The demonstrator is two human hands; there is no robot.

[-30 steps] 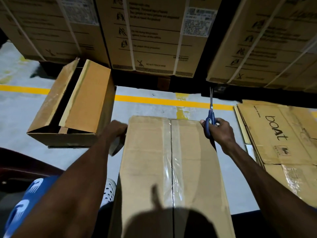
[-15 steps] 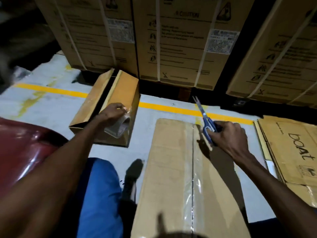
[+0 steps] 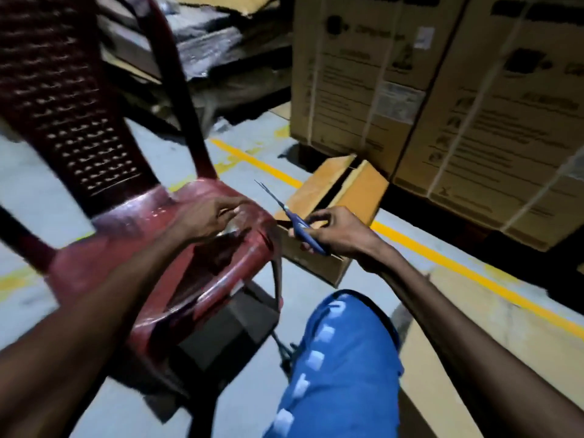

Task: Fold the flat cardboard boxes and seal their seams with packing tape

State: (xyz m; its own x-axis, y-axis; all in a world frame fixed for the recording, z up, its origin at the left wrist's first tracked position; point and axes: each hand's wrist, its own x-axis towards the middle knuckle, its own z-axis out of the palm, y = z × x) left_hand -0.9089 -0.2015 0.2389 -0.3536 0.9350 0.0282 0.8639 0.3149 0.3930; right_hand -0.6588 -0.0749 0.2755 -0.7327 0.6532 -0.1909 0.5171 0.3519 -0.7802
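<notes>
Over the chair seat, hidden: left hand [image 3: 205, 218] hovers with fingers curled round something pale and shiny at the fingertips; blur keeps me from naming it, though the grip looks clenched on it.
Blur: the whole view is smeared, print on the big cartons unreadable.
Cut off: a flat cardboard box [image 3: 455, 371] lies at the lower right, partly behind the right forearm and running out of the bottom edge.
Right hand [image 3: 335, 233]: grip grasping blue-handled scissors [image 3: 295, 221], blades together, tips pointing up and left, away from the body.
Folded box: a small cardboard box [image 3: 344, 197] sits on the floor just behind the right hand, its two top flaps tilted with a dark gap between them; its near corner is covered by the hand.
Floor [image 3: 246, 393]: pale grey concrete, with a yellow painted line [image 3: 458, 267] running diagonally from upper left to lower right.
Room: dim storage space; tall strapped cartons [image 3: 442, 99] stand behind the small box, on a dark base.
Chair: dark red plastic chair [image 3: 104, 172] fills the left side, perforated back upright, glossy seat under the left hand.
Behind the chair: a heap of dark wrapped goods and loose cardboard, hard to make out.
Leg: blue ripped jeans knee [image 3: 344, 355] at the bottom centre, between the two forearms.
</notes>
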